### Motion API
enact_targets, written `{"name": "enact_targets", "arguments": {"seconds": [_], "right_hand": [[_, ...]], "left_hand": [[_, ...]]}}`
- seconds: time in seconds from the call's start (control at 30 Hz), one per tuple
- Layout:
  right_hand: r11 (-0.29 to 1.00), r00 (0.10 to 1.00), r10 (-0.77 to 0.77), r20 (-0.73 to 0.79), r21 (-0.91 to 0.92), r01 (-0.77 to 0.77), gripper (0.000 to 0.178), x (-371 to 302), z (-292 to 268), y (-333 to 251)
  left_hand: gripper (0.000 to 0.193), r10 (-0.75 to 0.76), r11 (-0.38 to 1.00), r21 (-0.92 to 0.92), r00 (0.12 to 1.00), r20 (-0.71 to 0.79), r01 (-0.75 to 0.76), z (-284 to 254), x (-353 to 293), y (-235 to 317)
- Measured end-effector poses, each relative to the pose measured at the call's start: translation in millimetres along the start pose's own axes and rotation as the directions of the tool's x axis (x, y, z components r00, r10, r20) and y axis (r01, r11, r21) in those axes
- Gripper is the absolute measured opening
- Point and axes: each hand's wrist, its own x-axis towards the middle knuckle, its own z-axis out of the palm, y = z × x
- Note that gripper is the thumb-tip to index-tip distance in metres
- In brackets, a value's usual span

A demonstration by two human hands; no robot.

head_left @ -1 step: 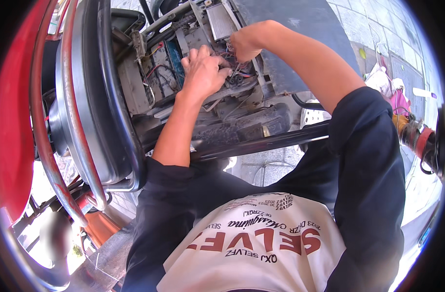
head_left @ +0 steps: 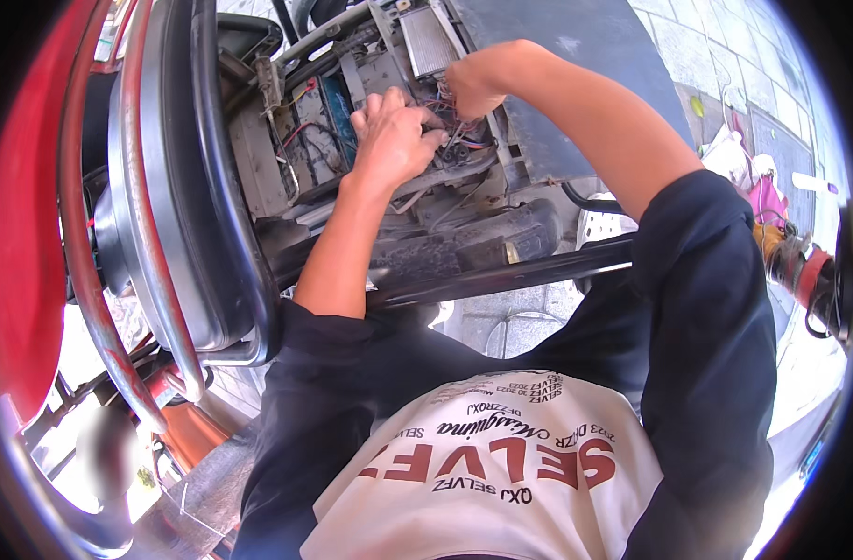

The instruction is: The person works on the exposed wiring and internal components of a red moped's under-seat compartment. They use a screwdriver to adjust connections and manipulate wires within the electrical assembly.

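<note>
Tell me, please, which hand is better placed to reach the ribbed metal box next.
Probably the right hand: it is close beside the lower corner of the ribbed metal box, while the left hand sits lower in view, nearer the teal-sided unit.

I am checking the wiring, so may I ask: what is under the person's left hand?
Coloured wires show to the right of the left hand, a blue-green strip to its left. Whatever lies directly beneath is covered and cannot be seen.

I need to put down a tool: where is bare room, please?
Bare: the flat dark-grey panel, both sides of the right forearm, between tangled thin coloured wires and pale stone paving. Crowded: around the wires, where the left hand and right hand are.
</note>
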Motion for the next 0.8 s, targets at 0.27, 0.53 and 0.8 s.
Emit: {"name": "enact_targets", "arguments": {"seconds": [0.27, 0.53, 0.8], "right_hand": [[0.999, 0.993, 0.028, 0.115, 0.032, -0.032, 0.045, -5.9, 3.0, 9.8], [0.994, 0.996, 0.093, 0.013, 0.055, -0.093, 0.046, -7.6, 9.1, 11.2], [0.997, 0.994, 0.041, -0.099, -0.057, -0.047, 0.046, -4.1, 5.4, 11.1]], "left_hand": [[0.025, 0.004, 0.998, -0.065, 0.995, -0.098, -0.011, -2.2, 4.2, 3.8], [0.026, -0.210, 0.965, -0.198, 0.958, -0.197, 0.171, 9.8, 9.2, -11.0], [0.023, -0.214, 0.959, -0.225, 0.962, -0.172, 0.173, 11.7, 7.8, -10.5]]}}
